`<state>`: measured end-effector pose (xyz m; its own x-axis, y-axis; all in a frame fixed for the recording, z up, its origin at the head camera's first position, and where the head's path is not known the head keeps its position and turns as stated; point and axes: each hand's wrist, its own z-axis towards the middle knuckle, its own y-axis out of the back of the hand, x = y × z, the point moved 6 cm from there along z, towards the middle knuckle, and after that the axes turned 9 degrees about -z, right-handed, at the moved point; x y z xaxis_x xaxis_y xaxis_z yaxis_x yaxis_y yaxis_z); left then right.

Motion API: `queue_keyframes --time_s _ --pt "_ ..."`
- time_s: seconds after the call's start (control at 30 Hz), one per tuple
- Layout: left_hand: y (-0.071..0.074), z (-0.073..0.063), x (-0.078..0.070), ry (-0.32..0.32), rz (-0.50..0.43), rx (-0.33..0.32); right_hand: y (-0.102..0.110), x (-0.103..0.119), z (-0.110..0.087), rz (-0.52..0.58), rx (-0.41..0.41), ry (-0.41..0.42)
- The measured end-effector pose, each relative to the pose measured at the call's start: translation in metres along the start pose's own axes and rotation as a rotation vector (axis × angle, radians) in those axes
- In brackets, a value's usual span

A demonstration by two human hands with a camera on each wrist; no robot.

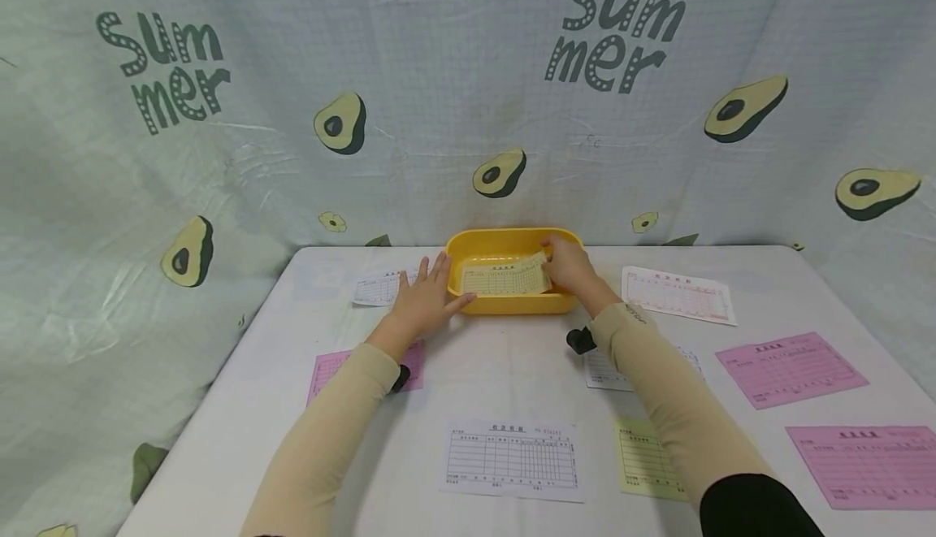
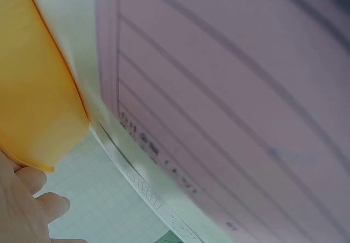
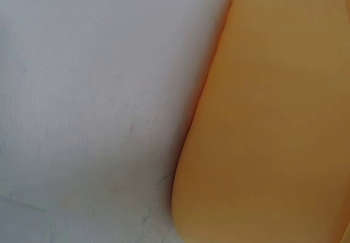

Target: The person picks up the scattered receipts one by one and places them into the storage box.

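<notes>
A yellow plastic tray (image 1: pixel 512 304) stands at the far edge of the white table, with a pale yellow printed form (image 1: pixel 504 279) inside it. My right hand (image 1: pixel 570 267) reaches over the tray's right side and pinches the form's right end, which curls upward. At the tray's left front corner, my left hand (image 1: pixel 426 300) spreads its fingers fairly straight, the thumb along the rim. The left wrist view shows those fingertips (image 2: pixel 52 206) right at the edge of the tray (image 2: pixel 38 84). Only the tray's side (image 3: pixel 262 122) and white tabletop appear in the right wrist view; that hand is hidden there.
Left of the tray lie a white form (image 1: pixel 376 290) and a pink one (image 1: pixel 329 370). A white form (image 1: pixel 512 460) and a yellow form (image 1: pixel 647 457) lie nearer. Toward the right are a red-lined form (image 1: pixel 680 293) and pink forms (image 1: pixel 793 368). A curtain (image 1: pixel 439 74) hangs behind.
</notes>
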<state>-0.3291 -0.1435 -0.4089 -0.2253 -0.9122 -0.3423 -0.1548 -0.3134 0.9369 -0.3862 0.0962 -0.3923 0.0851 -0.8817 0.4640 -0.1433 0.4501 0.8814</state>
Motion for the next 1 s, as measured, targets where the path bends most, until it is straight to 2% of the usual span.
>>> queue_keyframes --time_s 0.23,0.5,0.8,1.0 --pt "-0.001 -0.001 -0.002 -0.005 -0.009 -0.003 -0.002 0.002 -0.002 -0.140 0.024 0.031" --pt "-0.002 -0.002 -0.001 -0.011 -0.024 -0.005 0.007 0.005 -0.007 -0.226 -0.020 0.087" --pt "0.001 -0.003 -0.001 -0.018 -0.021 -0.006 0.023 0.007 -0.014 -0.171 -0.017 0.072" --pt "0.001 -0.003 -0.001 -0.013 -0.018 -0.004 0.027 0.010 -0.022 -0.155 -0.047 0.117"
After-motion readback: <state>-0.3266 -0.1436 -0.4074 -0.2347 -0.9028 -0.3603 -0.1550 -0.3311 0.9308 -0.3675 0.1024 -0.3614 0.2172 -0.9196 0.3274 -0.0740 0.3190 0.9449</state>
